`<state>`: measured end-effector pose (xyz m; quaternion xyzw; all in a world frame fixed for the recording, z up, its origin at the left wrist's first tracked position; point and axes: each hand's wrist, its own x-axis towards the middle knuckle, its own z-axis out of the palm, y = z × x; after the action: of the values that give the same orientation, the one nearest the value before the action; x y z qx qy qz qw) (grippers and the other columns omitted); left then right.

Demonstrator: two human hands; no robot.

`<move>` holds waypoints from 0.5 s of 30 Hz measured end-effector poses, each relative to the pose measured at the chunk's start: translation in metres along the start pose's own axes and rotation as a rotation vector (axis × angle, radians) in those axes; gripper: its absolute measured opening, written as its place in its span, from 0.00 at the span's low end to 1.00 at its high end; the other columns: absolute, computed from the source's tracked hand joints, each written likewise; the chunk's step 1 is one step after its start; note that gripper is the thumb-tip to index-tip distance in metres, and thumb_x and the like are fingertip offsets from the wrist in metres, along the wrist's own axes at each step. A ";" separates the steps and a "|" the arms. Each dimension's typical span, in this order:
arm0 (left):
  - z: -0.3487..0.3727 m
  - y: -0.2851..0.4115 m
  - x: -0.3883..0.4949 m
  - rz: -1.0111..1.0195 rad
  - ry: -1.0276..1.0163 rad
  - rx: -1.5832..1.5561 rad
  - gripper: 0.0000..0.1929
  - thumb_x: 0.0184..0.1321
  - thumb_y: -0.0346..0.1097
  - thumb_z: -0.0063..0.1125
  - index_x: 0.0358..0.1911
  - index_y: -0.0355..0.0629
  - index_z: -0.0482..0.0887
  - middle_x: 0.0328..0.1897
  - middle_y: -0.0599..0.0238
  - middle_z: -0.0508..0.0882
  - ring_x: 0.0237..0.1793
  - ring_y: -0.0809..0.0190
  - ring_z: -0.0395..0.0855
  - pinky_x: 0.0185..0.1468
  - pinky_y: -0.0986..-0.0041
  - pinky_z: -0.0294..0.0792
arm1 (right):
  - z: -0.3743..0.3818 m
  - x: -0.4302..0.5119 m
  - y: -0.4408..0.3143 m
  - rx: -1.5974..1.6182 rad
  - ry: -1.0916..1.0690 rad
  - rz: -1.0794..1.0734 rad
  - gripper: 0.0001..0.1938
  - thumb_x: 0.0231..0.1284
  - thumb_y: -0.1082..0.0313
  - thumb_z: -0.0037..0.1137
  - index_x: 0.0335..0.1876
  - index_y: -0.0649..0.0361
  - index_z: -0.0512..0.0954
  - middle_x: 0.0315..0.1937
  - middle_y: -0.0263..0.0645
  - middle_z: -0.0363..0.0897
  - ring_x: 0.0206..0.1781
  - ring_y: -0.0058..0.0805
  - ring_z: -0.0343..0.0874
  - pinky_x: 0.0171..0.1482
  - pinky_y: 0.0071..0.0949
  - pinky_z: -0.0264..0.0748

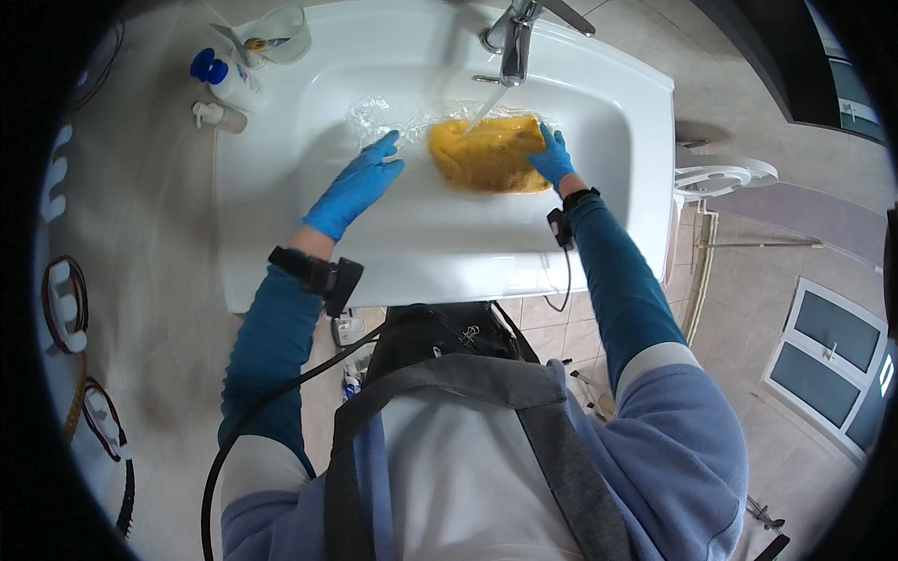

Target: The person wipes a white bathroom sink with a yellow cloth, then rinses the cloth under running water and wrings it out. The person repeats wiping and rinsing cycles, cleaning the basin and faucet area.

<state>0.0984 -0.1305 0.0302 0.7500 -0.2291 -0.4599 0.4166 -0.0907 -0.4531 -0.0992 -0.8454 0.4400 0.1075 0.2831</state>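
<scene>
A soaked yellow cloth (484, 158) lies spread in the basin of the white washbasin (421, 228). Water from the chrome faucet (515, 56) runs down onto its upper part. My right hand (553, 154), in a blue glove, holds the cloth by its right edge, with the thumb over the fabric. To the left of the cloth and apart from it, my left hand (361, 182), gloved the same way, hovers over the basin. Its fingers are stretched out with nothing in them. Rippling water spreads behind the cloth.
On the left rim corner stand a white pump bottle (235, 84) with a blue top, a small pump bottle (224, 118) and a clear cup (284, 35) holding a few items. A black cable (280, 393) trails past my left arm. A white toilet seat (729, 172) is at right.
</scene>
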 end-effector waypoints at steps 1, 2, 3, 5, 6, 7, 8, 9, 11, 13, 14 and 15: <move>0.005 -0.004 0.010 -0.007 -0.020 -0.013 0.31 0.64 0.44 0.47 0.70 0.45 0.57 0.69 0.54 0.64 0.63 0.55 0.69 0.62 0.69 0.64 | 0.012 -0.005 -0.006 -0.136 -0.027 -0.087 0.39 0.49 0.67 0.58 0.71 0.41 0.56 0.73 0.51 0.46 0.68 0.59 0.57 0.67 0.40 0.63; 0.012 -0.009 0.018 -0.032 -0.046 -0.023 0.33 0.64 0.46 0.47 0.70 0.44 0.55 0.72 0.53 0.61 0.65 0.55 0.66 0.63 0.69 0.63 | 0.026 -0.012 -0.013 -0.289 -0.021 -0.123 0.38 0.50 0.67 0.57 0.71 0.40 0.57 0.72 0.50 0.48 0.68 0.60 0.57 0.66 0.41 0.64; 0.019 -0.015 0.024 -0.089 -0.076 -0.034 0.34 0.63 0.47 0.47 0.71 0.44 0.53 0.74 0.53 0.57 0.68 0.54 0.63 0.64 0.69 0.63 | 0.037 -0.019 -0.018 -0.443 -0.015 -0.156 0.37 0.50 0.67 0.56 0.70 0.40 0.58 0.72 0.49 0.49 0.67 0.61 0.56 0.65 0.42 0.64; 0.029 -0.029 0.024 -0.253 -0.131 -0.249 0.37 0.63 0.48 0.49 0.72 0.46 0.48 0.73 0.54 0.57 0.70 0.52 0.58 0.64 0.63 0.63 | 0.045 -0.025 -0.023 -0.351 -0.187 -0.448 0.33 0.49 0.70 0.55 0.66 0.42 0.63 0.67 0.48 0.57 0.61 0.58 0.64 0.61 0.44 0.69; 0.038 -0.030 0.034 -0.325 -0.126 -0.330 0.37 0.63 0.47 0.50 0.72 0.49 0.47 0.73 0.55 0.58 0.70 0.51 0.57 0.64 0.60 0.62 | 0.042 -0.022 -0.022 -0.302 -0.180 -0.456 0.32 0.48 0.69 0.56 0.64 0.43 0.65 0.65 0.49 0.59 0.60 0.57 0.65 0.60 0.44 0.70; 0.044 -0.034 0.038 -0.406 -0.119 -0.402 0.38 0.63 0.46 0.51 0.73 0.51 0.46 0.72 0.56 0.59 0.70 0.50 0.57 0.64 0.56 0.62 | 0.043 -0.023 -0.021 -0.214 -0.237 -0.506 0.32 0.47 0.69 0.58 0.63 0.43 0.66 0.63 0.49 0.61 0.59 0.55 0.67 0.59 0.45 0.70; 0.050 -0.037 0.040 -0.424 -0.063 -0.455 0.38 0.63 0.46 0.51 0.73 0.51 0.45 0.72 0.55 0.58 0.71 0.49 0.56 0.64 0.54 0.61 | 0.040 -0.021 -0.019 -0.154 -0.212 -0.420 0.31 0.46 0.69 0.60 0.61 0.44 0.67 0.61 0.49 0.63 0.58 0.54 0.68 0.59 0.45 0.71; 0.054 -0.040 0.042 -0.444 -0.009 -0.493 0.39 0.63 0.46 0.51 0.73 0.51 0.45 0.72 0.55 0.58 0.71 0.48 0.55 0.64 0.52 0.60 | 0.038 -0.019 -0.018 -0.094 -0.103 -0.331 0.31 0.44 0.69 0.62 0.59 0.45 0.69 0.59 0.48 0.65 0.57 0.54 0.69 0.58 0.45 0.71; 0.062 -0.045 0.042 -0.470 0.038 -0.596 0.39 0.63 0.46 0.51 0.73 0.50 0.44 0.72 0.54 0.57 0.71 0.47 0.53 0.65 0.48 0.59 | 0.037 -0.016 -0.021 0.054 -0.006 -0.119 0.38 0.41 0.70 0.64 0.65 0.44 0.63 0.61 0.50 0.62 0.61 0.54 0.66 0.62 0.41 0.68; 0.071 -0.049 0.040 -0.493 0.040 -0.743 0.39 0.63 0.46 0.50 0.73 0.49 0.44 0.72 0.54 0.55 0.72 0.46 0.52 0.65 0.45 0.57 | 0.047 -0.022 -0.036 0.147 0.075 0.075 0.42 0.40 0.69 0.66 0.68 0.45 0.59 0.63 0.51 0.59 0.63 0.52 0.64 0.64 0.40 0.66; 0.076 -0.050 0.042 -0.495 0.038 -0.782 0.37 0.64 0.47 0.49 0.72 0.48 0.45 0.72 0.53 0.56 0.71 0.46 0.53 0.64 0.46 0.58 | 0.054 -0.027 -0.051 0.194 -0.004 0.050 0.47 0.39 0.67 0.67 0.71 0.49 0.53 0.64 0.52 0.56 0.65 0.50 0.61 0.66 0.40 0.62; 0.081 -0.051 0.044 -0.509 0.050 -0.830 0.36 0.64 0.47 0.48 0.72 0.47 0.47 0.71 0.53 0.57 0.70 0.46 0.55 0.64 0.47 0.60 | 0.056 -0.038 -0.061 0.372 -0.202 -0.019 0.46 0.40 0.68 0.67 0.70 0.52 0.53 0.64 0.51 0.56 0.64 0.49 0.62 0.66 0.39 0.63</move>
<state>0.0456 -0.1676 -0.0531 0.5637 0.1742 -0.5816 0.5601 -0.0600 -0.3681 -0.1050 -0.7674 0.4138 0.1061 0.4781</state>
